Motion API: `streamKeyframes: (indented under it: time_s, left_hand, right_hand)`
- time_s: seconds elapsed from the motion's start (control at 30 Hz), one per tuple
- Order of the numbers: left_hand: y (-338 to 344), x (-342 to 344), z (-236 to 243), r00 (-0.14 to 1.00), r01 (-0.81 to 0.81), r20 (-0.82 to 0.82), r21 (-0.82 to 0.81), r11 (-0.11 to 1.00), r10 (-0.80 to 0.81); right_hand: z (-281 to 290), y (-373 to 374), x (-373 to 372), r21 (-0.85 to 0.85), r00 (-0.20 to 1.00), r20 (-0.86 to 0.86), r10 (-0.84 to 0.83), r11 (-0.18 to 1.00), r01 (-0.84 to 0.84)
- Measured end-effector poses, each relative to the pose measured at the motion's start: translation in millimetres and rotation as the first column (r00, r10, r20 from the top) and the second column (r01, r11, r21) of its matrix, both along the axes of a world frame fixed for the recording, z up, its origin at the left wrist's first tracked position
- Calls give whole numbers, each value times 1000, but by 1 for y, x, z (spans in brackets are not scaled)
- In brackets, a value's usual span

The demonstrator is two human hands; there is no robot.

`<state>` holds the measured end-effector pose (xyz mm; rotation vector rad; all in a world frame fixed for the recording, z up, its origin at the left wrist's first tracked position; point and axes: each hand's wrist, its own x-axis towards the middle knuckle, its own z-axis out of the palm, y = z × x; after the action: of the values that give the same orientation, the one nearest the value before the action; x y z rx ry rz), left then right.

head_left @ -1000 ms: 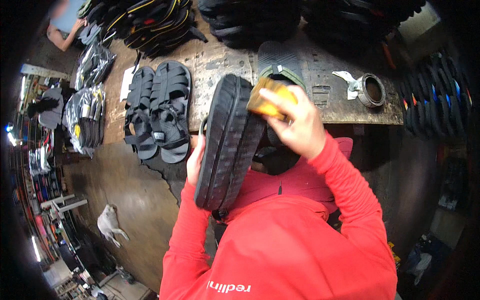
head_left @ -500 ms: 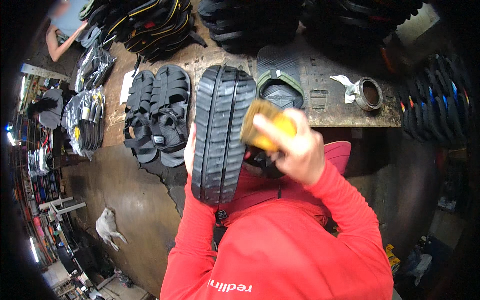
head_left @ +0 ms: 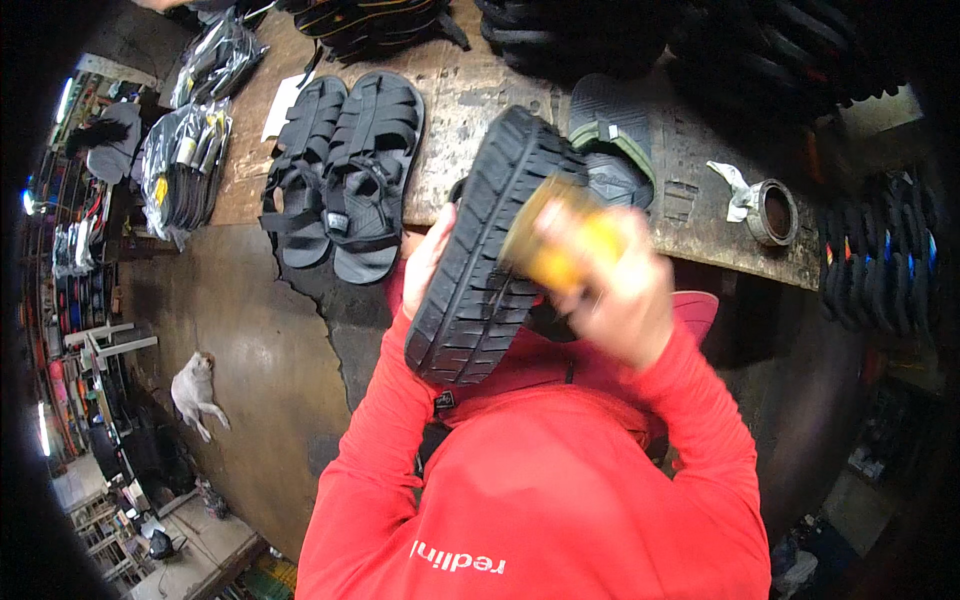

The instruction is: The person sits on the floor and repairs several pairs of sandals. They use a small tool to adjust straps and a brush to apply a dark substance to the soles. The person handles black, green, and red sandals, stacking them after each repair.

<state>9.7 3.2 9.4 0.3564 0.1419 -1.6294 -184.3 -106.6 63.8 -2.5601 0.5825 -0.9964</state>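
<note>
My left hand [head_left: 428, 262] grips a black sandal [head_left: 462, 300] by its side, over my lap, with its ridged tread tilted up and to the right. Most of the left fingers are hidden behind the sole. In my right hand [head_left: 630, 300] is a yellow brush [head_left: 570, 240] with a brownish bristle face, pressed to or just off the tread; motion blurs both. Beyond the held sandal, a green-trimmed sandal [head_left: 612, 135] rests on the worn wooden workbench [head_left: 480, 75]. A finished-looking pair of black strapped sandals [head_left: 372, 165] stands to the left at the bench's front edge.
A round tin [head_left: 773, 212] with a white rag [head_left: 732, 188] beside it stands on the right of the bench. Dark sandals are heaped [head_left: 575, 35] along the back. Plastic-wrapped bundles [head_left: 185, 165] sit at left. A pale cat [head_left: 196, 390] lies on the floor.
The held sandal has turned, its top leaning farther right and its side edge now showing. The brush and right hand have moved slightly right with it. The whole view has shifted.
</note>
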Motion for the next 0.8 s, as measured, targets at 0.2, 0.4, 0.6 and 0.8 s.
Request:
streamKeyframes:
  time_s: [0.2, 0.4, 0.6, 0.8]
  left_hand:
    - [-23, -2, -7, 988, 17, -150, -107, 994, -33]
    - [-25, 15, -33, 996, 61, -59, -174, 983, -72]
    - [-20, 6, -3, 983, 170, -16, -320, 932, -185]
    - [22, -6, -2, 991, 103, 89, -48, 994, -99]
  right_hand:
    - [10, 12, 17, 341, 993, -32, 114, 935, -96]
    - [1, 67, 0, 148, 956, -162, 243, 964, -220]
    - [26, 57, 20, -64, 883, 55, 466, 884, -463]
    - [-24, -37, 28, -33, 988, -61, -145, 989, 143]
